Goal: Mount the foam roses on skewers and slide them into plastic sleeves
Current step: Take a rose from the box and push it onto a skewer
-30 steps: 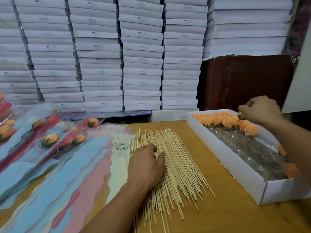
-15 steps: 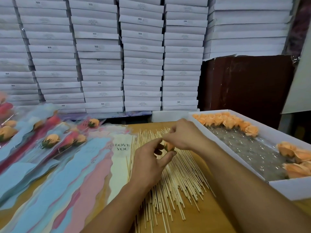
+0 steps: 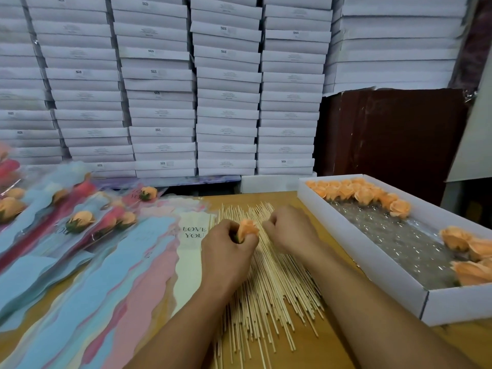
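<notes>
Lower centre of the frame, my two forearms run up over the fan of bamboo skewers point(image 3: 269, 294) spread on the wooden table point(image 3: 335, 350). My left hand point(image 3: 227, 253) has its fingers curled round an orange foam rose point(image 3: 247, 229), bloom poking up above the knuckles, right at mid-frame over the skewers. My right hand point(image 3: 288, 229) sits just beside it with fingers tucked in tight; I cannot tell whether it has a skewer pinched. Lower left, the plastic sleeves point(image 3: 111, 278) lie fanned in blue, pink and cream, one reading LOVE YOU. Further up on the left, finished sleeved roses point(image 3: 80, 221) are laid out. Right of frame, the white box point(image 3: 372, 278) holds more loose roses point(image 3: 364, 194) at its far end. Behind everything, stacked white cartons point(image 3: 226, 83) fill the top.
</notes>
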Motion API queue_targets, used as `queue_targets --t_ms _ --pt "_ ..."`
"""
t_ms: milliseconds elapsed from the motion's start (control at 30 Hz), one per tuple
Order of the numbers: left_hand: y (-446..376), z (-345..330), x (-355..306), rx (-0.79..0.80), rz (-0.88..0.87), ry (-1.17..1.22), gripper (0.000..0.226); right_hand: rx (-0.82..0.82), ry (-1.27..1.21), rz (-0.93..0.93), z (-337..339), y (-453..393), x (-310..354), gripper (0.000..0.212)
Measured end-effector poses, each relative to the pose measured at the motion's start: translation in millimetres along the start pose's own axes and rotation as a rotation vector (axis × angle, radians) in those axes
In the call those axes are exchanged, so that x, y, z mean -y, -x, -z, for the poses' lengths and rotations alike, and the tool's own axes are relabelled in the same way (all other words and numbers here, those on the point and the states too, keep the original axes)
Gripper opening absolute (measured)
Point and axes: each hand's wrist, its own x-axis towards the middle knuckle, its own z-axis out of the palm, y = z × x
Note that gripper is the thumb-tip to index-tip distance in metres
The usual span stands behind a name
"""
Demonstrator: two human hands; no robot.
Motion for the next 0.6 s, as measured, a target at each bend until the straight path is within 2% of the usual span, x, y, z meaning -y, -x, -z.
queue_targets --t_ms 100,167,367,600 --pt "-0.8 0.5 -0.8 -0.018 0.038 0.03 0.016 0.116 0.151 -0.018 -14.0 2.0 3.5 0.043" --pt "-1.9 0.7 -0.9 -0.028 0.056 0.039 0.014 0.139 0.187 -0.003 -19.3 2.2 7.1 0.044" --pt "-2.8 1.4 -1.0 -0.031 0.062 0.06 0.014 0.14 0.208 -0.052 -23.3 -0.6 6.2 0.034" --pt "-2.3 1.0 -1.1 -0.031 0.043 0.071 0.016 0.122 0.09 -0.176 -26.5 -5.4 1.7 0.026"
